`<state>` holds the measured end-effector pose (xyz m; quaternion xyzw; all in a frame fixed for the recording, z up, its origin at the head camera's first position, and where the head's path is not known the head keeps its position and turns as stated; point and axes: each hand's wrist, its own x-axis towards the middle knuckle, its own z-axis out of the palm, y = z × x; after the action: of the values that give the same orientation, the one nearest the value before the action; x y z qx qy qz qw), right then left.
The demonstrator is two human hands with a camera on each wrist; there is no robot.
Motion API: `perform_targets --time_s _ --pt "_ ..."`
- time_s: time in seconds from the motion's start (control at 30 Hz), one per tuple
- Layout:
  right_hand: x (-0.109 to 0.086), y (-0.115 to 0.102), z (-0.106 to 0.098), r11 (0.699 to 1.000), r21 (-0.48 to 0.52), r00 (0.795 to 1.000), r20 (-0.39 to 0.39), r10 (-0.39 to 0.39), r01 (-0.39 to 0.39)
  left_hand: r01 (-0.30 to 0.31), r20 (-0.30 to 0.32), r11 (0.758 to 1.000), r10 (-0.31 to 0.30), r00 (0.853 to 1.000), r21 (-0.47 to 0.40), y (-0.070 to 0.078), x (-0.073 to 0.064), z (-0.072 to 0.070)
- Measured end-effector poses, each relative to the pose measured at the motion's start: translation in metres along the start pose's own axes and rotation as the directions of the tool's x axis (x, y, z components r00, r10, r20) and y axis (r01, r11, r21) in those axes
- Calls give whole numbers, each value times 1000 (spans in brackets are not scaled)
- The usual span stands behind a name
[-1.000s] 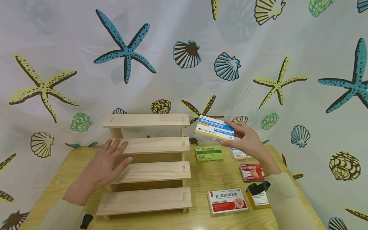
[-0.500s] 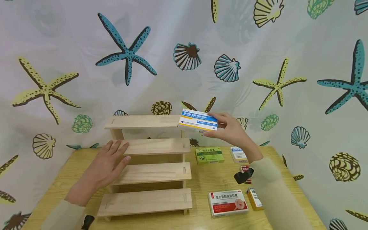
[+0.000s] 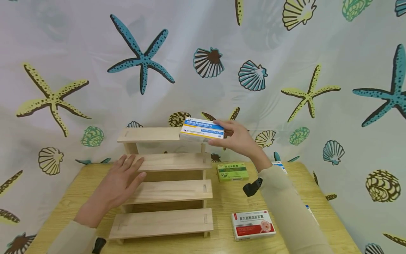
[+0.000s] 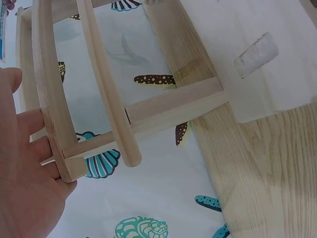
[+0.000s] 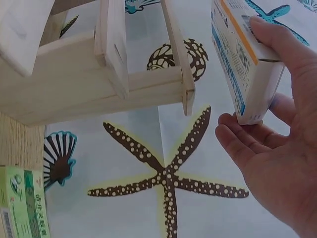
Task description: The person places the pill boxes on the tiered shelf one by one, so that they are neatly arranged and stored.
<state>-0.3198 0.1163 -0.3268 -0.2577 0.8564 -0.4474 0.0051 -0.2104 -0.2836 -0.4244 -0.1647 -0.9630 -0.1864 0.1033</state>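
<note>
A white medicine box [image 3: 200,127] with blue and orange bands is pinched at its right end between the thumb and fingers of my right hand [image 3: 238,138]. It is tilted and overlaps the right end of the top board in the head view; in the right wrist view the box [image 5: 242,59] is apart from the wooden rack's end. My left hand [image 3: 117,181] rests on the left end of the second board from the top of the stepped wooden rack [image 3: 174,160], fingers stretched over the wood. In the left wrist view its fingers [image 4: 32,121] lie against a board.
To the rack's right on the wooden table [image 3: 228,195] lie a green medicine box [image 3: 233,171] and a red-and-white one [image 3: 253,225]. My right sleeve [image 3: 293,211] partly hides other boxes. A curtain [image 3: 203,95] with starfish and shells hangs behind.
My right hand has carried the white medicine box leftward, from beside the rack to the right end of the top board. The left hand has stayed on the rack.
</note>
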Motion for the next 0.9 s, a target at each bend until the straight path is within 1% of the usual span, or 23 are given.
perform_targets --time_s 0.1,0.27,0.4,0.6,0.7,0.9 --pt "8 -4 8 1000 8 1000 13 3 -3 -1 -10 1000 1 1000 6 -1 0 1" --pt "21 -11 21 1000 -15 1000 27 -7 7 -2 -22 1000 2 1000 19 -1 0 2" --pt "30 -18 31 999 -5 998 44 -37 38 10 -18 999 -10 1000 32 0 0 1" --pt "40 -28 45 999 -12 997 67 -39 40 16 -17 999 -15 1000 38 1 -1 0" --pt "45 -31 51 999 -27 996 76 -39 41 15 -18 999 -14 1000 43 1 -1 0" --pt "55 -38 62 995 -73 994 89 -62 69 8 -33 998 -6 999 54 0 -2 1"
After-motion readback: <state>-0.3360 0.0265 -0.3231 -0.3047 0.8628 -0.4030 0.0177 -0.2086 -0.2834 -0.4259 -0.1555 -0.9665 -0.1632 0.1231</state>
